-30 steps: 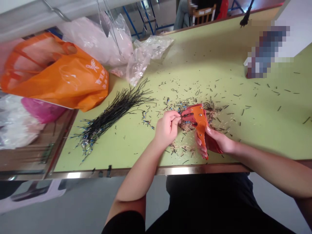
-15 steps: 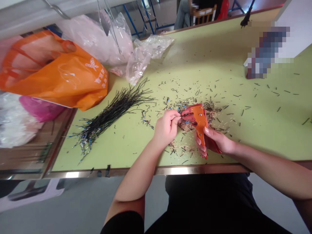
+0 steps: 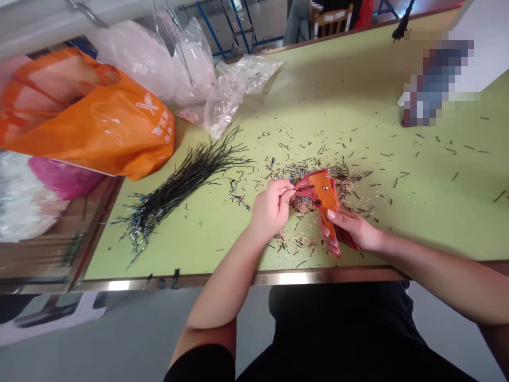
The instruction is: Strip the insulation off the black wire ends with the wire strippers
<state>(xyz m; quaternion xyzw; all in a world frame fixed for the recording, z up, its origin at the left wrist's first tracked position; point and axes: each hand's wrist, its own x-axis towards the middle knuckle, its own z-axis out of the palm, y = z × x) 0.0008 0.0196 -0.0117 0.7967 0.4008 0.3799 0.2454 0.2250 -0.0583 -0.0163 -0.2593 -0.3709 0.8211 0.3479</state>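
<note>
Head view: right hand (image 3: 353, 228) wrapped round the orange stripper (image 3: 329, 200), left hand (image 3: 272, 208) pinched narrow at its nose (can't tell if a wire's in there). Stripper sits over offcuts (image 3: 345, 178), towards the table's (image 3: 437, 223) near edge; black wire bundle (image 3: 178, 183) by the left edge. Risk: nipped fingertips if the right squeezes early, being that close.

Wire bundle (image 3: 178, 185) obstructs leftward; rightward, the tabletop (image 3: 445, 212) allows passage.

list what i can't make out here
Head view:
What, if anything, the left hand pinches: hidden by the hand itself, too small.
Orange tool: lower part partly behind the right hand.
Orange bag: contents mostly hidden by its side.
White panel: cut off by the top and right edges.
</note>
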